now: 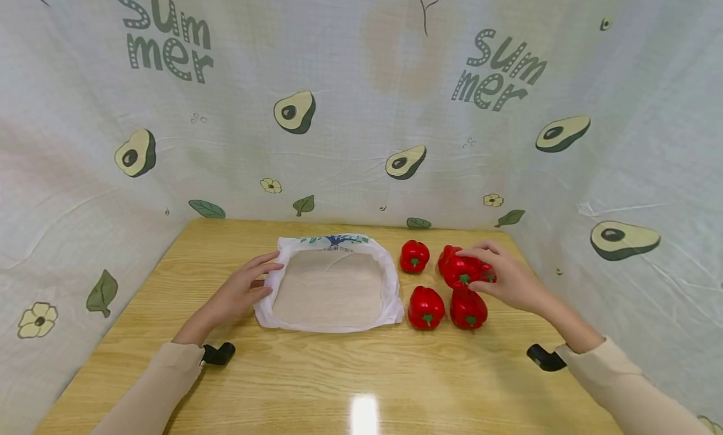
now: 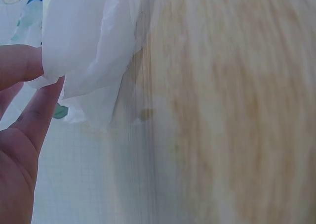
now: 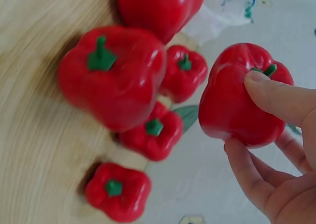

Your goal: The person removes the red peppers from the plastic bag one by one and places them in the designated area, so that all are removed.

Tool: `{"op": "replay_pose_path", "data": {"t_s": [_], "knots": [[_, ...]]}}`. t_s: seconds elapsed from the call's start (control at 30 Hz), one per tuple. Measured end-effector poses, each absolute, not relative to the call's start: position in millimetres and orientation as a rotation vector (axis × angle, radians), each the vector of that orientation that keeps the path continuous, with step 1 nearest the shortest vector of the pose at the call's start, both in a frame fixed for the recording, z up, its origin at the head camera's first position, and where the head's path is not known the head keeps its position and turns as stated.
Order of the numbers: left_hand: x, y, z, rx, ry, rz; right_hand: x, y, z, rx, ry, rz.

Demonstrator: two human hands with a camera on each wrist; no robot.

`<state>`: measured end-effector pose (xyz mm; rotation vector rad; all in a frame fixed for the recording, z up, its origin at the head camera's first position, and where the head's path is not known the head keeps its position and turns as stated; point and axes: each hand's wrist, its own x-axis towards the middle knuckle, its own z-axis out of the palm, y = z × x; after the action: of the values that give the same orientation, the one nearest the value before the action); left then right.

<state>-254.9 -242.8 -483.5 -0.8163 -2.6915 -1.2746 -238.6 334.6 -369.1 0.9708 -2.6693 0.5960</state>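
A white plastic bag with a blue and green print lies on the table, its wide mouth showing a pale, flat inside. At its left rim, my left hand holds the edge; the left wrist view has the bag's film between thumb and finger. My right hand pinches a red bell pepper with a green stem, raised above the others. Several more red peppers lie right of the bag, among them one near the back and two in front. The right hand partly hides others.
The wooden table has a bright reflection near its front. A white cloth printed with avocados hangs behind it and along both sides. Dark wrist mounts show at both sleeves.
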Motion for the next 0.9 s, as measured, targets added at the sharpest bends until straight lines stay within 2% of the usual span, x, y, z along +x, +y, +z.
{"op": "replay_pose_path", "data": {"t_s": [0.5,0.9], "knots": [[-253,-243,-485,-0.819,-2.68,-1.256,-221,402,-377,0.892,-2.684,0.639],[-252,-246,-487,-0.819,-2.679,-1.265,-222,437,-408,0.874,-2.76,0.692]]}}
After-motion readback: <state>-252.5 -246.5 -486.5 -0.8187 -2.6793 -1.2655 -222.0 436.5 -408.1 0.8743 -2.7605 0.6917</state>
